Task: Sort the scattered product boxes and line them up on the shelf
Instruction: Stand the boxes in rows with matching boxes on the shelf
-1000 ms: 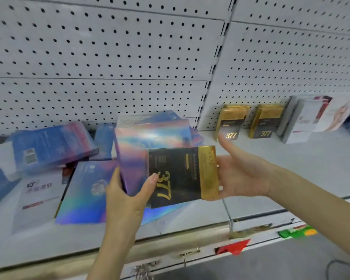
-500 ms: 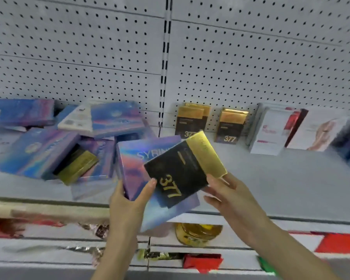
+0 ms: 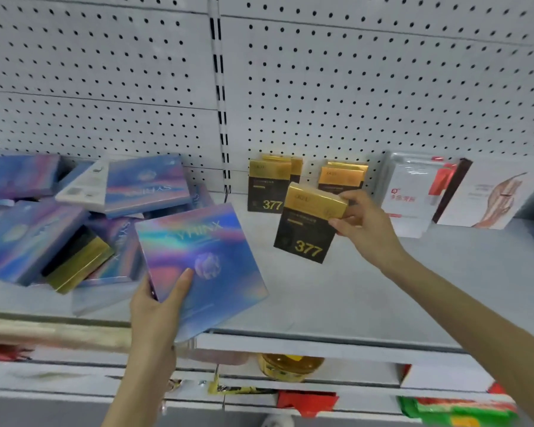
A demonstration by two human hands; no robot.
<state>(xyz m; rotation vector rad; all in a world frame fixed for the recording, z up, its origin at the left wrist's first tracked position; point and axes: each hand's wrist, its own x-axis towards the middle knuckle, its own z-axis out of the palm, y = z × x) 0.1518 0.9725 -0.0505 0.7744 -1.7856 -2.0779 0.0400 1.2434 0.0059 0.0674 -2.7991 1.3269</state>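
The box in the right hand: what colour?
The box is black with a gold top and gold 377; head view.

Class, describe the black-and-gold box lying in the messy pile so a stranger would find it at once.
Look at the grey shelf, then its left end, where shiny blue boxes lie heaped. Wedged among them is one black-and-gold box, the only dark one there.

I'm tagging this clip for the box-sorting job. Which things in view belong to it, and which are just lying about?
Job: 377 box held in the right hand; holographic box in the left hand; standing 377 boxes; scattered holographic pile; shelf.
Lying about: white packs, already lined up; yellow bottle below; pegboard.
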